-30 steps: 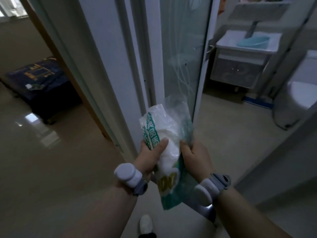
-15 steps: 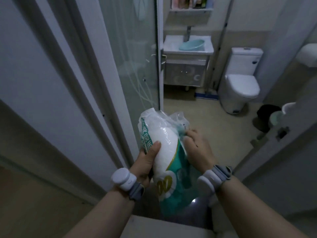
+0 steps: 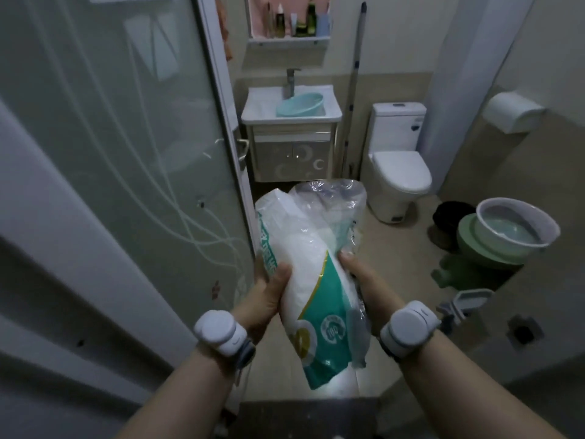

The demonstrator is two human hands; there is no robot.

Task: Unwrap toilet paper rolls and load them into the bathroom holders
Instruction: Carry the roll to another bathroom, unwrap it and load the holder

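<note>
Plainly, with the glass door (image 3: 126, 153) filling the left of the frame, your left hand (image 3: 267, 296) gripped the wrapped toilet paper pack (image 3: 304, 280) at lower centre, thumb across its front. Your right hand (image 3: 364, 289) pinched the loose plastic on its other side. Unwrapping looked to be the step in hand. The next move called for freeing a roll, then reaching the wall holder (image 3: 509, 112) at upper right.
</note>
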